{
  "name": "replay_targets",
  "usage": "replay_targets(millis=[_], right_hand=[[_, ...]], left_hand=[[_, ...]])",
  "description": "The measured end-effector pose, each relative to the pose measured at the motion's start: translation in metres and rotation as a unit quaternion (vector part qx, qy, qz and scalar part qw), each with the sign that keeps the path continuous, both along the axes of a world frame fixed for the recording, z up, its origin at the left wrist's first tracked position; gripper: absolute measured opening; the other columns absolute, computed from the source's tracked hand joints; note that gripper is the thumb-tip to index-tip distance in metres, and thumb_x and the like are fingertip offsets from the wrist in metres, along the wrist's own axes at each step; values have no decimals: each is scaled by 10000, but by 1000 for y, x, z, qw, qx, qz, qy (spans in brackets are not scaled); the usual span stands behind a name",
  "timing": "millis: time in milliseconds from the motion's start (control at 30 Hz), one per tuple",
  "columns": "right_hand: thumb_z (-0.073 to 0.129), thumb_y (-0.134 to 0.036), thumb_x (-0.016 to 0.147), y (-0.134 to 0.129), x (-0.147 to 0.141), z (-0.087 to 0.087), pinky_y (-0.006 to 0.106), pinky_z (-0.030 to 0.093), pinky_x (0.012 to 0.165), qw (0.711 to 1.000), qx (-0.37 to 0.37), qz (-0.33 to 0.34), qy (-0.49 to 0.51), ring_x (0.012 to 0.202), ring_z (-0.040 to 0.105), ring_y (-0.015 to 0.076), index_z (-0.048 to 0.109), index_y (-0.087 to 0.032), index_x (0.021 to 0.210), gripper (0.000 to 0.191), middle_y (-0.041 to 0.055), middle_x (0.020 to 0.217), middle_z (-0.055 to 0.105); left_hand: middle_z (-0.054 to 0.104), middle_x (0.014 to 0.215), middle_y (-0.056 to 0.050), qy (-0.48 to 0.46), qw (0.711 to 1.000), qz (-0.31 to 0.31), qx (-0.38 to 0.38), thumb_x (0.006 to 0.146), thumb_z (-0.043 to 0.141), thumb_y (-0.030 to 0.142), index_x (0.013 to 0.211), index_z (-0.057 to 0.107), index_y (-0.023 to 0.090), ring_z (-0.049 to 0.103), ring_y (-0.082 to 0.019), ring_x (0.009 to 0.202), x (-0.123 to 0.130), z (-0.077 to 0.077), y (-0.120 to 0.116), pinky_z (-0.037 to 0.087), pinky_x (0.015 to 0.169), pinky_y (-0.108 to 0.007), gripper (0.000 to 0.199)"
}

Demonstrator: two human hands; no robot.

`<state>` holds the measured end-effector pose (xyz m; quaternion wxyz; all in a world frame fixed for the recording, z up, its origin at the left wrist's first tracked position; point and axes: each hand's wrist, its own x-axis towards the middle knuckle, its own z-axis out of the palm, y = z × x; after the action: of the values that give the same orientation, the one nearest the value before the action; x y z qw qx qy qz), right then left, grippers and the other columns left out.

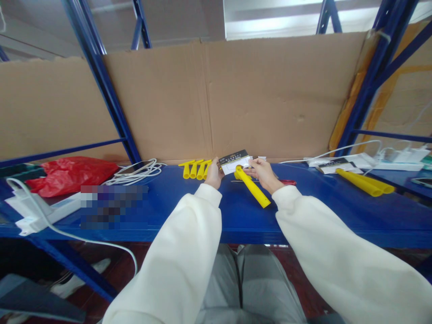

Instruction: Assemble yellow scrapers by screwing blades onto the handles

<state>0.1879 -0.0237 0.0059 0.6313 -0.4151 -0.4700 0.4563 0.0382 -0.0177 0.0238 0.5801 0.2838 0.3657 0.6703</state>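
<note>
A black and white printed card point(232, 162) is held up at the middle of the blue table point(168, 202). My left hand point(213, 173) grips its left end. At its right end, my right hand point(262, 173) has its fingers closed on the card's edge. A yellow tube-shaped tool point(253, 189) hangs from the card, slanting down to the right. Behind my right hand lies a thin tool with a red handle point(288, 182), partly hidden. Several yellow tools point(193, 170) stand in a row just left of my left hand.
Two yellow tools point(364, 183) with a card lie at the right. On the left are a red plastic bag point(74, 174), a coiled white cable point(143, 172) and a white power strip point(64, 211). A cardboard sheet point(270, 94) stands behind, between blue posts.
</note>
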Motion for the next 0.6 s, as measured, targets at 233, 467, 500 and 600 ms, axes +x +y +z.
replay_targets(millis=[233, 467, 500, 600], right_hand=[[675, -187, 853, -3, 1, 1, 252, 603, 558, 999, -28, -22, -12, 565, 688, 145, 463, -210, 676, 277, -13, 587, 623], [719, -191, 798, -6, -4, 0, 195, 524, 481, 992, -56, -34, -108, 576, 656, 108, 506, -206, 858, 221, 7, 806, 676], [752, -207, 763, -6, -4, -1, 202, 522, 475, 990, -52, -34, -123, 574, 652, 112, 495, -214, 894, 289, 5, 830, 676], [817, -240, 682, -7, -4, -6, 231, 528, 453, 987, -34, 37, -151, 537, 634, 124, 449, -233, 980, 474, -11, 825, 662]], left_hand=[[661, 612, 6, 143, 988, 6, 59, 745, 683, 37, 682, 654, 155, 631, -114, 566, 1, -11, -1, 543, 653, -233, 136], [632, 562, 15, 147, 985, 75, 44, 686, 681, -43, 606, 629, 156, 650, -138, 601, -1, -18, 3, 554, 677, -259, 221], [625, 554, 19, 145, 985, 84, 41, 682, 679, -51, 603, 623, 157, 653, -139, 606, -2, -18, 4, 554, 682, -257, 230], [617, 554, 25, 120, 987, 99, 46, 657, 687, -76, 615, 623, 158, 666, -143, 635, -2, -19, 7, 548, 708, -253, 246]])
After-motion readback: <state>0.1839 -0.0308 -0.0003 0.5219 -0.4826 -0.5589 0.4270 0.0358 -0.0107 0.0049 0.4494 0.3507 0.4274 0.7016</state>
